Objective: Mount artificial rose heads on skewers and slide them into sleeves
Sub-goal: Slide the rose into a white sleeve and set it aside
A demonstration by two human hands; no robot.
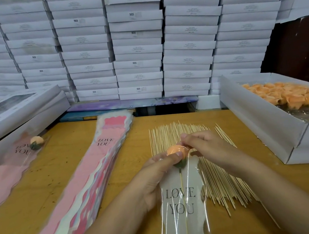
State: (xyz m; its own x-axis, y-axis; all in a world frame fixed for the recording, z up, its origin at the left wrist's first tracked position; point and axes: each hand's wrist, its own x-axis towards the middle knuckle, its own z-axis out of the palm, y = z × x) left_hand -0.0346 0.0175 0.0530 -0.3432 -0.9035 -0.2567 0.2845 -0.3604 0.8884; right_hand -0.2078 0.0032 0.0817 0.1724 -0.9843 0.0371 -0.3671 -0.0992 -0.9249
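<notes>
Centrally, near the viewer, a person's left hand (157, 171) is gripping a peach rose head (175, 151), its fingers curled around the bloom. The right hand (204, 145) is pinching the clear top edge of a sleeve (183, 206) printed "LOVE YOU". The rose is sitting on a skewer (181, 179) running down inside that sleeve toward the near edge. Underneath, a spread of loose skewers (211, 179) is lying on the yellow surface (63, 165). A stack of pink sleeves (91, 178) is lying to the left, and a finished sleeved rose (36, 142) is resting at far left. A white box of rose heads (286, 94) is sitting at right. Stacked white boxes (135, 42) are filling the far side.
</notes>
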